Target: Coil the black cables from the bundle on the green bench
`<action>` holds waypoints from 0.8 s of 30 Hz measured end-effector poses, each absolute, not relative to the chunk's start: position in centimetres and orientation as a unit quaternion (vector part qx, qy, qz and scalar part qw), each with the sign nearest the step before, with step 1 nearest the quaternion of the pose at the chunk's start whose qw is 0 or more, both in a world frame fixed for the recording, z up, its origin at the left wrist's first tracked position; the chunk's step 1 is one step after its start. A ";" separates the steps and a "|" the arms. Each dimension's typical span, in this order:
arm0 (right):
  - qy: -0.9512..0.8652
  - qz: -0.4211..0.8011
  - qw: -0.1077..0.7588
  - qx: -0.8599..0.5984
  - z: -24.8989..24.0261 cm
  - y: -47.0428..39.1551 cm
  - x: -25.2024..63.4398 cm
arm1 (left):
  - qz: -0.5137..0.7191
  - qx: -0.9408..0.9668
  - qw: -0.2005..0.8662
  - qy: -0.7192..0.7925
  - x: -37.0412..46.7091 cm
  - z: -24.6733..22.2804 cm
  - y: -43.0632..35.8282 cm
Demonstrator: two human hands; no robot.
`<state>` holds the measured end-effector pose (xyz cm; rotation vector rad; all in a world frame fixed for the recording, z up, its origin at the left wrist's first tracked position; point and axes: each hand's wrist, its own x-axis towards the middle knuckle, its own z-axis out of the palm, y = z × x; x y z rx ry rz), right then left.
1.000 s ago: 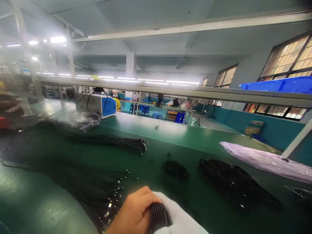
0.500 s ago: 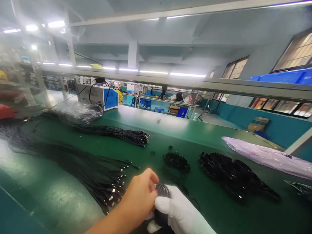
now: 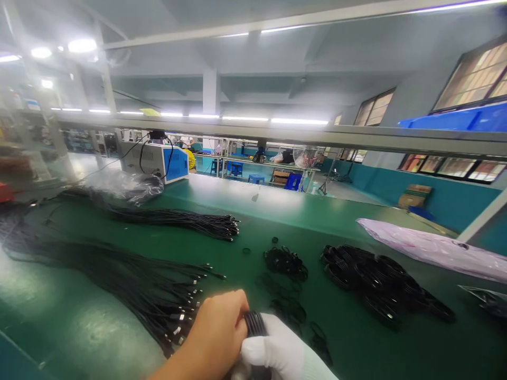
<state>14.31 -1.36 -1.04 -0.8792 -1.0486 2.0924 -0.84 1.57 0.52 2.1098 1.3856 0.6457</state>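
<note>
A long green workbench [image 3: 277, 211] runs through a factory hall under strip lights. At its near edge, the bare left hand [image 3: 216, 338] and the white-gloved right hand [image 3: 277, 353] both close around a small coil of black cable [image 3: 254, 323], which sits between them just above the bench. Left of the hands lies a fanned bundle of straight black cables with metal plug ends [image 3: 130, 277]; a second bundle [image 3: 186, 220] lies farther back. Coiled black cables, apparently finished ones, are heaped to the right [image 3: 380, 282], near a pale plastic bag [image 3: 431, 248].
</note>
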 end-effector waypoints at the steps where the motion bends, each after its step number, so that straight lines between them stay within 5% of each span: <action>1: -0.391 0.791 0.325 -0.339 -1.2 -1.1 14.6 | 0.231 0.781 0.289 0.504 -1.0 0.4 2.1; 9: -0.258 0.675 0.537 -0.436 -0.3 1.4 20.1 | 0.225 0.787 0.325 0.473 1.6 -1.8 10.6; 24: -0.312 0.621 0.559 -0.453 -1.4 1.3 16.8 | 0.274 0.610 0.632 0.391 3.4 -4.3 5.4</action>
